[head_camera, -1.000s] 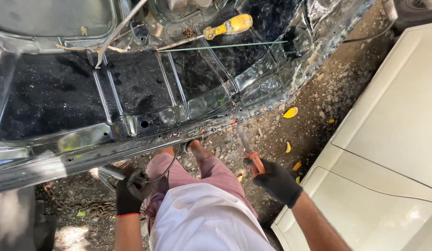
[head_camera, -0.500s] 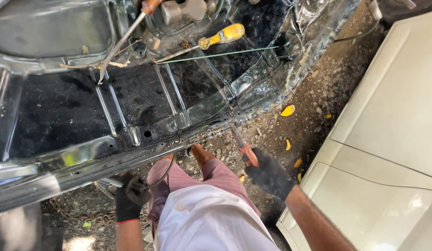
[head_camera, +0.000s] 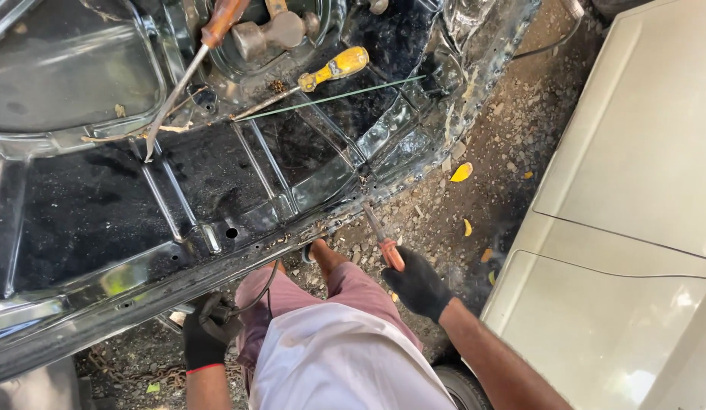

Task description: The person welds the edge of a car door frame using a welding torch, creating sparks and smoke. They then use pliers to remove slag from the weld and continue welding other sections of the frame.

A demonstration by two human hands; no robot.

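Note:
My right hand (head_camera: 420, 285), in a black glove, grips an orange-handled screwdriver (head_camera: 386, 246) whose metal tip points up at the lower edge of a black car body panel (head_camera: 102, 205). My left hand (head_camera: 207, 339), also gloved in black, hangs low under the panel's edge and is closed around a dark cable or tool I cannot make out. My legs in pink trousers and a white shirt fill the bottom middle.
On the panel lie a yellow-handled screwdriver (head_camera: 322, 76), a brown-handled tool with a long shaft (head_camera: 193, 61), a hammer head (head_camera: 269, 34) and a thin green rod (head_camera: 345, 95). A cream car body part (head_camera: 634, 228) stands at the right. Gravel ground with yellow leaves (head_camera: 461, 172) lies between.
The view has shifted downward over the panel, bringing more tools into sight. My right hand has lifted the screwdriver slightly toward the panel's edge. My left hand stays low.

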